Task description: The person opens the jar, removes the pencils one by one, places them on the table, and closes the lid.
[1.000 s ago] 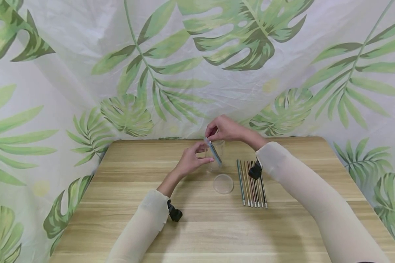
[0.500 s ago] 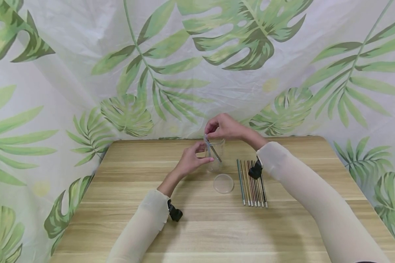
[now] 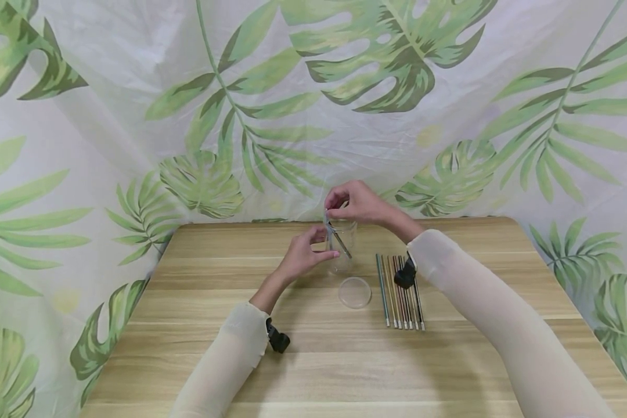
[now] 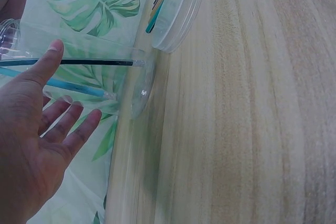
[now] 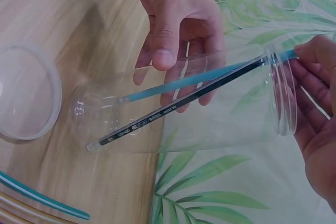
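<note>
A clear jar [image 5: 220, 124] stands upright on the table. My left hand [image 3: 305, 255] holds it from the left, thumb on one side and fingers on the other. Inside, a black pencil [image 5: 178, 100] leans at a slant with its eraser end near the bottom. A light blue pencil [image 5: 173, 85] also reaches into the jar, its eraser end close to the base in the right wrist view. Above the jar's mouth, my right hand [image 3: 357, 202] pinches the upper end of this light blue pencil between thumb and fingers.
In front of the jar a round clear lid [image 3: 354, 292] lies flat. To its right several pencils [image 3: 386, 290] lie side by side in a row, eraser ends toward me, partly under the right wrist. A leaf-patterned cloth [image 3: 271, 116] hangs behind the wooden table [image 3: 214, 325].
Inside the jar the light blue pencil has shifted left, apart from the black one, and stands steeper. The right hand has moved only slightly; the left hand keeps its place on the jar.
</note>
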The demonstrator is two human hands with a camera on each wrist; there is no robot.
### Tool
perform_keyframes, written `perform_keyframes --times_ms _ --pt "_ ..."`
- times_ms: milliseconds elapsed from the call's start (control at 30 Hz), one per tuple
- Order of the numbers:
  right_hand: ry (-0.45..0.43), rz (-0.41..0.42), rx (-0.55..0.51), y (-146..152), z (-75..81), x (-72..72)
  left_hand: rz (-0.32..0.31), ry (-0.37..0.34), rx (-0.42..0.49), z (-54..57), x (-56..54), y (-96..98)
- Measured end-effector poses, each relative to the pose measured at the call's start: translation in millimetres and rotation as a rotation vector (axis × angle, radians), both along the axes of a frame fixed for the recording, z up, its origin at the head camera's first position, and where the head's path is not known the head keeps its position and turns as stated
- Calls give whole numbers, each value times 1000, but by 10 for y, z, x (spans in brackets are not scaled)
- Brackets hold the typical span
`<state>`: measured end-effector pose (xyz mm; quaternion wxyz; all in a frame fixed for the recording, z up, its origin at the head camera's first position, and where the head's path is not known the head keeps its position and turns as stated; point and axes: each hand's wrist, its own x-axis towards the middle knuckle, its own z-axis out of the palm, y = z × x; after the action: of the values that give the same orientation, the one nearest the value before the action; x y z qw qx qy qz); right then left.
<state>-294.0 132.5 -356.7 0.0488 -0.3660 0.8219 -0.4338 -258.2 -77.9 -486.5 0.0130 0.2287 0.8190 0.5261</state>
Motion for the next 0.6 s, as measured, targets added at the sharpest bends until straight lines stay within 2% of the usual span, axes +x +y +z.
perform_keyframes --times_ms 167,400,600 --pt "-33 -15 -75 5 -32 16 -4 -5 -1 -5 -5 4" --pt "-86 -88 -191 2 -68 42 -1 -1 -4 -10 -5 5" --pt "-191 -164 -372 17 -94 52 8 9 -10 -6 -2 12"
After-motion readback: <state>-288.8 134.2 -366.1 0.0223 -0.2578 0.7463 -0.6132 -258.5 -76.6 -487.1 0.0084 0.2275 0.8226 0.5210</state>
